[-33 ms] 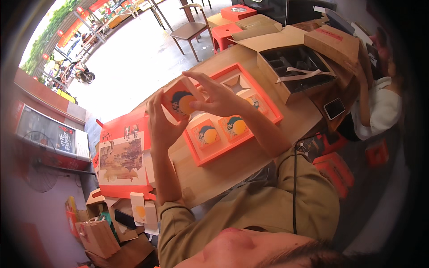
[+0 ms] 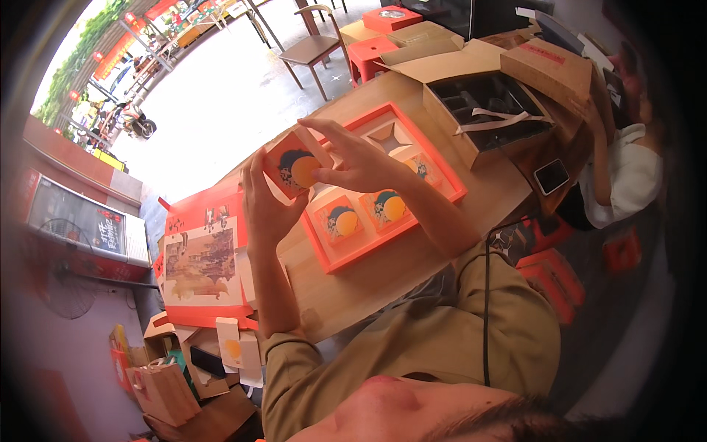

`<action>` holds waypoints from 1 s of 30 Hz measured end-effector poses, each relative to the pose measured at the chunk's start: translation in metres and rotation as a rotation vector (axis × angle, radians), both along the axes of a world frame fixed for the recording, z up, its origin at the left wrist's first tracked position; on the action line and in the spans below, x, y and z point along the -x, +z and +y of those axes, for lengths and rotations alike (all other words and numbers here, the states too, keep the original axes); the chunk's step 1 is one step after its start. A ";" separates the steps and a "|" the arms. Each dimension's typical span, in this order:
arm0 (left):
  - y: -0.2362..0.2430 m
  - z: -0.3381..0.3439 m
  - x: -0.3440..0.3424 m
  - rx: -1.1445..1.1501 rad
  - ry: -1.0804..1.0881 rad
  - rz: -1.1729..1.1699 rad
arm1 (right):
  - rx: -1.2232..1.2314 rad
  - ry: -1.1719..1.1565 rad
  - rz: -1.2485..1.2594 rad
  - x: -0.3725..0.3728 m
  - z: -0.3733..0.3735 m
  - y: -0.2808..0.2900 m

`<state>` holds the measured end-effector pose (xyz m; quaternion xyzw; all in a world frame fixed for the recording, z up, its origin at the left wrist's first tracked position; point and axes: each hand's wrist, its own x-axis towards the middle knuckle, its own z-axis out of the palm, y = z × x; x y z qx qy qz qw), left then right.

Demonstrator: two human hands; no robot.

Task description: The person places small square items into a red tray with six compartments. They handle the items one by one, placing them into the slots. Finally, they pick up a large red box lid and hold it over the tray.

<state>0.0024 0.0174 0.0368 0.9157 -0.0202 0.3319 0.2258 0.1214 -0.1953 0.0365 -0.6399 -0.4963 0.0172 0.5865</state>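
My left hand (image 2: 266,206) and my right hand (image 2: 353,166) both grip a small orange box (image 2: 293,166) with a dark-blue and yellow round print, raised and tilted above a red-rimmed tray (image 2: 328,258). My right thumb rests on its printed face, fingers over its top. In the tray sit similar printed boxes (image 2: 342,221), (image 2: 385,208) along the near side and a partly covered one (image 2: 420,168) at the right; a pale folded insert (image 2: 387,138) shows at the back. Left of my left hand lies a large red package (image 2: 202,265) with a landscape picture.
An open carton with black insert (image 2: 479,99) and a phone (image 2: 551,177) are at the right, beside another person (image 2: 618,177). Cartons and paper bags (image 2: 162,387) crowd the lower left. A chair (image 2: 309,50) and red stool (image 2: 372,55) stand beyond the wooden table (image 2: 486,191).
Both hands and the held box have shifted very slightly to the left; the grip looks the same.
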 end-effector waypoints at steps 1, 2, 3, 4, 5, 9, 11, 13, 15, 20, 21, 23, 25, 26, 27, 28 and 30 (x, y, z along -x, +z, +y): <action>0.001 -0.003 0.000 -0.009 -0.015 -0.011 | -0.028 -0.030 -0.091 -0.005 0.006 -0.010; 0.000 -0.003 -0.002 -0.070 -0.027 -0.035 | -0.053 -0.061 -0.184 -0.008 0.010 -0.013; -0.001 -0.003 -0.005 -0.131 -0.039 -0.059 | -0.016 -0.057 -0.170 -0.010 0.010 -0.016; -0.003 -0.002 -0.008 -0.191 -0.052 -0.083 | 0.021 -0.053 -0.154 -0.010 0.010 -0.018; -0.007 0.000 -0.011 -0.149 -0.049 -0.052 | 0.058 -0.042 -0.143 -0.011 0.010 -0.017; -0.040 0.018 -0.034 -0.098 -0.123 0.056 | 0.168 -0.242 -0.173 -0.017 -0.003 -0.007; -0.062 0.031 -0.047 -0.095 -0.158 0.170 | 0.175 -0.314 -0.178 -0.020 -0.011 0.000; -0.083 0.044 -0.055 -0.025 -0.238 0.268 | 0.174 -0.272 -0.128 -0.020 -0.016 0.007; -0.089 0.044 -0.059 0.016 -0.279 0.402 | 0.164 -0.262 -0.125 -0.021 -0.019 0.004; -0.106 0.055 -0.065 -0.086 -0.228 0.445 | 0.150 -0.231 -0.178 -0.027 -0.013 -0.006; -0.108 0.056 -0.065 -0.109 -0.227 0.449 | 0.160 -0.227 -0.171 -0.026 -0.013 -0.005; -0.110 0.057 -0.064 -0.101 -0.222 0.459 | 0.181 -0.219 -0.157 -0.023 -0.014 -0.003; -0.109 0.056 -0.063 -0.105 -0.224 0.458 | 0.202 -0.213 -0.143 -0.024 -0.015 -0.003; -0.107 0.056 -0.063 -0.114 -0.230 0.453 | 0.213 -0.211 -0.137 -0.025 -0.015 -0.003; -0.105 0.055 -0.062 -0.123 -0.236 0.447 | 0.218 -0.215 -0.143 -0.026 -0.015 -0.004; -0.104 0.054 -0.062 -0.115 -0.238 0.451 | 0.224 -0.220 -0.149 -0.026 -0.015 -0.005; -0.103 0.052 -0.061 -0.101 -0.243 0.457 | 0.224 -0.225 -0.165 -0.027 -0.014 -0.007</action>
